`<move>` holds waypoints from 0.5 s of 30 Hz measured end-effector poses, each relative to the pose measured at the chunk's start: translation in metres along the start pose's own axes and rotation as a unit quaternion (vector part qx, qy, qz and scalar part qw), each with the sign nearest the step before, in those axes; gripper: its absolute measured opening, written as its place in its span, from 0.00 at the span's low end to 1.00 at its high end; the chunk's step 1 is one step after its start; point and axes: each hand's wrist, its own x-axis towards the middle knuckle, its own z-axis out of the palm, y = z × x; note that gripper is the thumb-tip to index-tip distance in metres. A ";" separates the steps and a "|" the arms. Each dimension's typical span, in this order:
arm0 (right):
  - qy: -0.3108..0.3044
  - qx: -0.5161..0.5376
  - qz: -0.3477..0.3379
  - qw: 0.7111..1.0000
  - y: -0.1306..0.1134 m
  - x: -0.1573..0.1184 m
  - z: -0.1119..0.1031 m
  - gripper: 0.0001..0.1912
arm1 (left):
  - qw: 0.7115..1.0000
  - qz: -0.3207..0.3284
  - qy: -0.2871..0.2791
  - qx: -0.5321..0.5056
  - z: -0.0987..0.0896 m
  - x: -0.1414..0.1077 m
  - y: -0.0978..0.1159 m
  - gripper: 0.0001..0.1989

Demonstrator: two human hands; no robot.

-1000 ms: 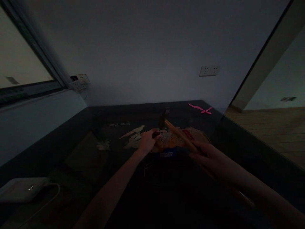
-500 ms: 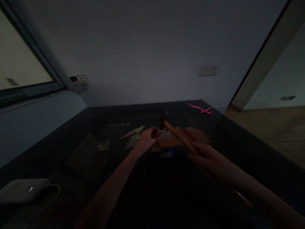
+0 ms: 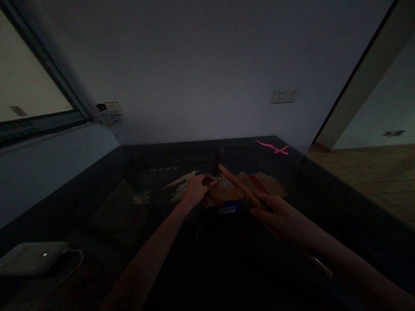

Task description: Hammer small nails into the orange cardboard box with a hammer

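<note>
My right hand [image 3: 275,211] is wrapped round the wooden handle of a hammer [image 3: 238,183]. The hammer's dark head [image 3: 218,160] hangs just above and beside the fingertips of my left hand [image 3: 197,188]. Those fingers are pinched together at the left end of a speckled tan-and-orange piece [image 3: 223,190]; a thin upright thing shows dimly by them, too small and dark to name. Below the speckled piece lies a blue item with a white label [image 3: 227,210]. A red band [image 3: 258,183] crosses the piece's right part.
The dark tabletop [image 3: 201,276] carries a pale bird picture and writing. A pink ribbon [image 3: 277,149] lies at the back right. At the front left sits a white device [image 3: 34,257] with a cable. Wall sockets [image 3: 284,96] are behind, and a window [image 3: 29,73] is on the left.
The hammer and my right hand have shifted slightly left, the head coming a little lower near my left fingertips. My left hand stays at almost the same spot.
</note>
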 end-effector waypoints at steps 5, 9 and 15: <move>0.015 -0.001 -0.017 1.000 -0.001 0.000 0.001 0.13 | 1.000 0.011 0.017 -0.002 0.004 -0.002 -0.001 0.05; 0.013 0.003 -0.024 1.000 0.002 0.001 0.001 0.15 | 0.999 0.018 0.034 -0.019 0.009 -0.004 -0.002 0.05; 0.016 -0.016 -0.015 1.000 0.002 0.001 0.002 0.11 | 0.998 -0.002 0.051 -0.024 0.013 -0.007 0.000 0.05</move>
